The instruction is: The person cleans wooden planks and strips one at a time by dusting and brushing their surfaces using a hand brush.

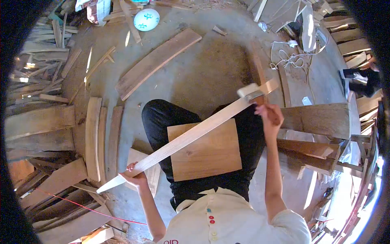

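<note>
My left hand (135, 177) is closed round the lower left part of a long pale wooden strip (195, 136), which runs diagonally up to the right over my lap. Near the strip's upper end my right hand (270, 116) grips the brown handle of a tool (251, 92) with a pale, blocky head. The head lies against or over the strip; motion blur hides the exact contact. Beneath the strip, a square wooden board (207, 156) rests across my thighs.
A wide plank (158, 63) lies on the floor ahead. Upright planks (93, 138) stand left, with stacked wood beyond. Thick beams (315, 120) are close on the right. A white ball-like object (146, 20), a white cable (286, 61) and a red cord (87, 208) also show.
</note>
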Demonstrator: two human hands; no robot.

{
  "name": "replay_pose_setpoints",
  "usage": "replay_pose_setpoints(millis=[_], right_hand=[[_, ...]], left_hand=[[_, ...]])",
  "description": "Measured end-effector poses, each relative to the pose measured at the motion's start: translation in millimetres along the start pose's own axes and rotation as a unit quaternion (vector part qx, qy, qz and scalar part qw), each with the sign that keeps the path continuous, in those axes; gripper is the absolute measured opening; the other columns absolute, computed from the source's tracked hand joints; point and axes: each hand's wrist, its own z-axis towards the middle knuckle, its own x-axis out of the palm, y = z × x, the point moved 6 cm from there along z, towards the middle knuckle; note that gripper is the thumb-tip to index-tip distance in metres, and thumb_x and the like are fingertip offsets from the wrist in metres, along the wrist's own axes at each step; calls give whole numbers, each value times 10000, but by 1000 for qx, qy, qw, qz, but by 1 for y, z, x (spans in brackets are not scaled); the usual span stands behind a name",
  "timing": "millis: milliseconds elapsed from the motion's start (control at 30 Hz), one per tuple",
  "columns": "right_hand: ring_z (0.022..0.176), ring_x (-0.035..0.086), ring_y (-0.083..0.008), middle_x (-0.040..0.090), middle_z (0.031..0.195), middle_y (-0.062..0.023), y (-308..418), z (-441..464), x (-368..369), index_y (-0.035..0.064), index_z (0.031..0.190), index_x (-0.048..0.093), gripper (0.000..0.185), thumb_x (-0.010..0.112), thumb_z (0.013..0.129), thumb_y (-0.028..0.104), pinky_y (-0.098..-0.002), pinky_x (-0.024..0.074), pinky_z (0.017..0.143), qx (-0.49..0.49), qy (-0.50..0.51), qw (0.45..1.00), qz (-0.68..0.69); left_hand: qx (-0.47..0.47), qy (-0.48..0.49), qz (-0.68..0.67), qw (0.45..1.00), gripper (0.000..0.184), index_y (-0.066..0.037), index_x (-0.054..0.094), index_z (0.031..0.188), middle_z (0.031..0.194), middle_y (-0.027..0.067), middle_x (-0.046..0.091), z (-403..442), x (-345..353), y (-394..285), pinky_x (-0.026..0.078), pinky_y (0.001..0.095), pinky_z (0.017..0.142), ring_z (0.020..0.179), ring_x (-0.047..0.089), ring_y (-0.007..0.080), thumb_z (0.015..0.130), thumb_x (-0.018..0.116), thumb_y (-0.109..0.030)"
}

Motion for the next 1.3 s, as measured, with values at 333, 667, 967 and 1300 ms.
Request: replay_pose_setpoints(millis=[333,667,967,1300], right_hand=[[819,626,-157,656,871,-90,9,-81,67,9,965,604,224,711,774,56,-297,509,742,74,126,988,-59],[843,640,-150,666,939,-54,23,-113,120,12,1000,635,246,713,767,34,-280,513,761,125,310,942,32],[745,651,-160,675,805,-102,25,24,-61,-27,931,611,127,649,848,60,-274,519,683,-3,-116,983,-143],[760,628,-145,659,860,-69,7,-44,36,9,897,608,98,658,813,2,-279,511,697,-15,-57,998,-14]], left_hand=[[-22,0,-13,1000,460,-113,427,752,710,37,450,4,4,3,417,453,915,766,506,222,853,539,-548],[-25,-51,-12,998,472,-112,405,780,655,4,402,-3,7,8,423,407,914,677,480,173,858,517,-564],[-23,-32,-9,999,478,-119,399,761,656,-2,392,1,12,10,426,408,898,687,489,166,868,495,-575],[10,-59,11,998,504,-116,404,748,652,-3,391,-3,10,7,445,404,887,682,497,169,838,527,-596]])
